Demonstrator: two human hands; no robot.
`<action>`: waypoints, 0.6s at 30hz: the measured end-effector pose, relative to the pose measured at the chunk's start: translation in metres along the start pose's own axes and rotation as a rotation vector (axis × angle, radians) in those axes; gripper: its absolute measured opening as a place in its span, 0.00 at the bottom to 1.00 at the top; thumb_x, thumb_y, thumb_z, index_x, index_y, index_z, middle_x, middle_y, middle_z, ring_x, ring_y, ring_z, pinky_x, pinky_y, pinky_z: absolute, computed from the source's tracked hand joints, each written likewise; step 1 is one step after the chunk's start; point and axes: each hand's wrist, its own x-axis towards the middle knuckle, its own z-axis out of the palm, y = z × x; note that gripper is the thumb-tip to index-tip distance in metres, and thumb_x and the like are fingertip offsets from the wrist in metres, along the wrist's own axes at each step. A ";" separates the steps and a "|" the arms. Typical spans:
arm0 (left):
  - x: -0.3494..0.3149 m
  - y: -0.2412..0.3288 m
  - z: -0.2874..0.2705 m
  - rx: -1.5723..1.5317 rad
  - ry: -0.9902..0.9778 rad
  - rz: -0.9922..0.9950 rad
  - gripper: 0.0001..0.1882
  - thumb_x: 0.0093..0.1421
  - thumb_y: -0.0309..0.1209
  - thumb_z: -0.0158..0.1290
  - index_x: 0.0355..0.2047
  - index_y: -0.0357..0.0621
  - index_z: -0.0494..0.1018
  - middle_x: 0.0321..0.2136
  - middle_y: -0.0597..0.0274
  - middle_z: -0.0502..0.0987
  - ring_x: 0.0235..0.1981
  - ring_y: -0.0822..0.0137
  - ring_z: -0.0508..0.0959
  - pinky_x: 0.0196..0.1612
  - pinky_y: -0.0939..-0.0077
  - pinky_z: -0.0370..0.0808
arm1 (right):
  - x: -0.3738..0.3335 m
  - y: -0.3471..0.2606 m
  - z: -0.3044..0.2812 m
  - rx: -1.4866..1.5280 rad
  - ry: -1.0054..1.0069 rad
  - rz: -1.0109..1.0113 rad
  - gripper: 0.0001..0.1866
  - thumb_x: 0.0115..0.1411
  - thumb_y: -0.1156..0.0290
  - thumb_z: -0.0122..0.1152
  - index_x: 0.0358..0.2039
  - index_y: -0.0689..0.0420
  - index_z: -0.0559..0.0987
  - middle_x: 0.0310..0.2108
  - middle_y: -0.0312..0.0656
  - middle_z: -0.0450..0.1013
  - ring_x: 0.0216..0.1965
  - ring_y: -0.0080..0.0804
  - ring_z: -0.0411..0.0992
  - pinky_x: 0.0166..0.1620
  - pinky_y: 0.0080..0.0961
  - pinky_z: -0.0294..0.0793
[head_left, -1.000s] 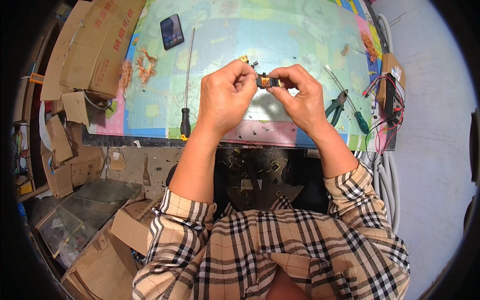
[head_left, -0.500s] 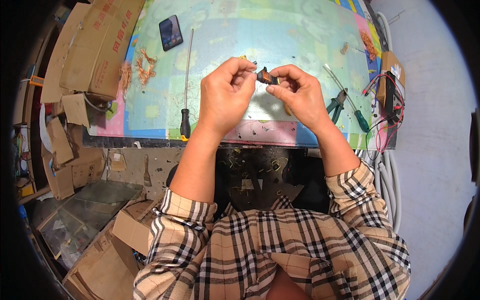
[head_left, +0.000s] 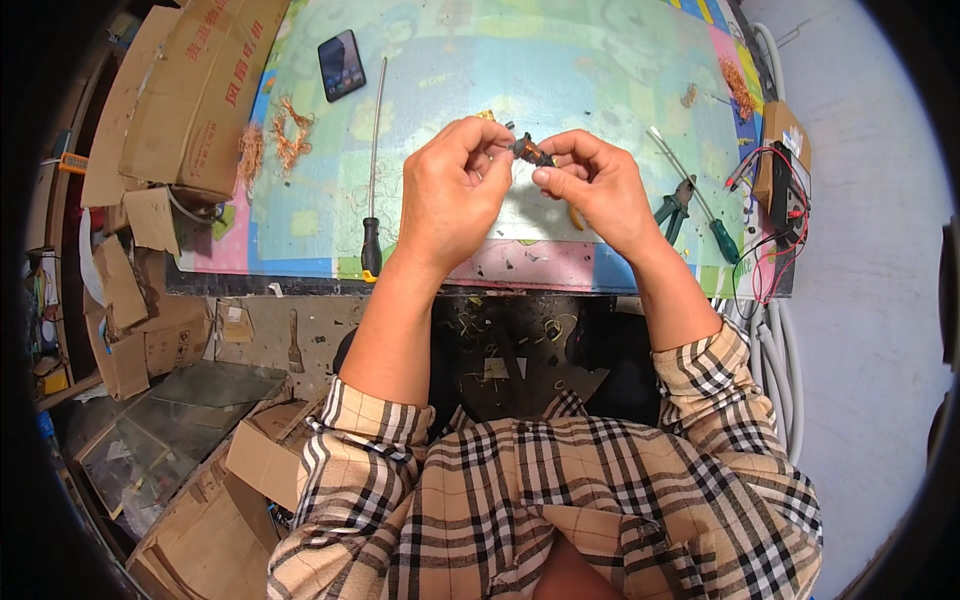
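A small motor armature, dark with copper-brown windings, is held above the middle of the table between my two hands. My right hand pinches its right end between thumb and fingers. At the opposite end, the fingertips of my left hand are closed on the armature's tip; whether a thin wire is also in them is too small to tell. Behind my left fingers a small yellow piece partly shows. Just below my right hand, a yellow-orange handle end peeks out.
Left of my hands lie a long screwdriver, a phone and copper wire tangles. On the right are pliers, a green-handled screwdriver, more copper wire and a meter with leads. A large cardboard box borders the left side.
The armature has turned and tilted, its right end now lower, with more copper winding showing. Both hands have shifted only slightly and keep their pinch.
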 end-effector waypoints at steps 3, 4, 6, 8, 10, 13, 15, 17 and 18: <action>0.000 -0.003 0.003 -0.052 0.045 0.050 0.06 0.54 0.22 0.57 0.33 0.36 0.77 0.28 0.60 0.78 0.22 0.75 0.72 0.27 0.79 0.71 | 0.000 0.000 -0.001 0.078 -0.039 -0.002 0.11 0.58 0.75 0.67 0.40 0.64 0.79 0.29 0.35 0.77 0.29 0.16 0.73 0.34 0.15 0.73; 0.000 -0.003 0.002 -0.043 0.031 0.041 0.06 0.55 0.22 0.57 0.34 0.36 0.77 0.28 0.63 0.78 0.24 0.77 0.73 0.30 0.80 0.71 | 0.000 0.000 -0.001 0.077 -0.043 0.002 0.11 0.58 0.75 0.66 0.41 0.64 0.79 0.29 0.35 0.77 0.29 0.16 0.73 0.34 0.16 0.74; -0.001 0.000 0.001 -0.026 0.002 0.022 0.05 0.58 0.21 0.56 0.35 0.37 0.77 0.28 0.68 0.79 0.28 0.80 0.74 0.34 0.83 0.72 | 0.001 0.003 -0.002 0.083 -0.055 0.002 0.11 0.59 0.74 0.66 0.41 0.64 0.79 0.29 0.35 0.77 0.29 0.16 0.73 0.34 0.16 0.74; -0.001 0.001 0.002 -0.028 0.007 0.025 0.04 0.58 0.21 0.56 0.35 0.37 0.77 0.28 0.68 0.79 0.28 0.80 0.74 0.34 0.83 0.72 | 0.003 0.007 -0.004 0.099 -0.075 -0.009 0.11 0.59 0.73 0.66 0.41 0.64 0.79 0.29 0.34 0.77 0.29 0.17 0.73 0.34 0.16 0.74; 0.000 0.001 0.002 -0.023 0.012 0.032 0.04 0.58 0.21 0.56 0.35 0.37 0.78 0.28 0.68 0.78 0.28 0.80 0.74 0.34 0.83 0.72 | 0.002 0.005 -0.004 0.114 -0.080 0.009 0.11 0.60 0.72 0.66 0.41 0.63 0.79 0.29 0.35 0.77 0.28 0.17 0.73 0.34 0.16 0.73; -0.001 0.001 0.001 -0.009 0.019 0.041 0.04 0.58 0.21 0.57 0.34 0.37 0.78 0.28 0.68 0.78 0.28 0.80 0.74 0.33 0.83 0.72 | 0.002 0.005 -0.003 0.136 -0.095 0.030 0.11 0.60 0.71 0.65 0.41 0.63 0.79 0.29 0.34 0.76 0.28 0.17 0.73 0.33 0.15 0.73; -0.001 0.002 0.001 -0.008 0.020 0.042 0.04 0.58 0.21 0.57 0.34 0.37 0.78 0.28 0.69 0.78 0.27 0.80 0.74 0.33 0.83 0.71 | 0.002 0.006 -0.004 0.143 -0.103 0.038 0.12 0.61 0.70 0.65 0.41 0.63 0.79 0.29 0.34 0.76 0.28 0.17 0.72 0.33 0.15 0.73; 0.000 0.001 0.002 0.004 0.032 0.062 0.04 0.58 0.21 0.57 0.34 0.36 0.78 0.27 0.67 0.78 0.26 0.79 0.74 0.32 0.82 0.72 | 0.002 0.006 -0.004 0.145 -0.111 0.044 0.12 0.61 0.69 0.65 0.41 0.63 0.79 0.29 0.34 0.76 0.28 0.17 0.72 0.33 0.16 0.73; 0.000 0.000 0.002 0.010 0.038 0.072 0.04 0.57 0.21 0.57 0.34 0.36 0.78 0.27 0.66 0.78 0.25 0.78 0.74 0.31 0.82 0.72 | 0.002 0.005 -0.004 0.141 -0.110 0.044 0.12 0.61 0.69 0.65 0.41 0.63 0.80 0.29 0.34 0.76 0.28 0.17 0.72 0.33 0.16 0.73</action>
